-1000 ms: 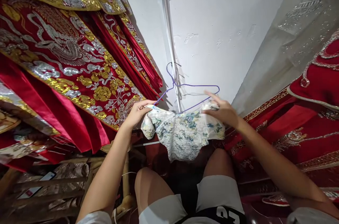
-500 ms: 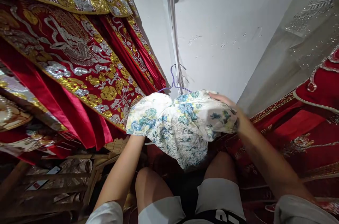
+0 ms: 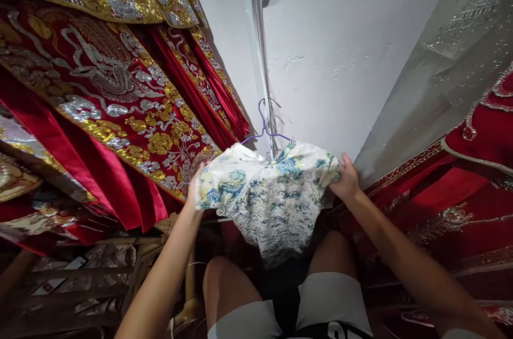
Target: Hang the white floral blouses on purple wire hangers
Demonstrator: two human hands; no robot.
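Note:
A small white dress with blue and yellow flowers (image 3: 269,194) hangs on a purple wire hanger (image 3: 263,124) whose hook rises in front of the white wall. My left hand (image 3: 195,185) grips the dress at its left shoulder, fingers tucked behind the cloth. My right hand (image 3: 345,178) pinches the right shoulder edge. The hanger's arms are covered by the dress; only the hook and a bit of wire show.
Red garments with gold and silver embroidery (image 3: 112,93) hang close on the left. More red embroidered cloth (image 3: 460,184) lies on the right, with a sheer beaded fabric (image 3: 452,50) above. A metal pole (image 3: 260,50) runs up the wall. A wooden chair (image 3: 92,280) stands lower left.
The dress has been pulled up over the hanger, which a second ago was bare above it. Both hands have shifted to the shoulder ends of the dress.

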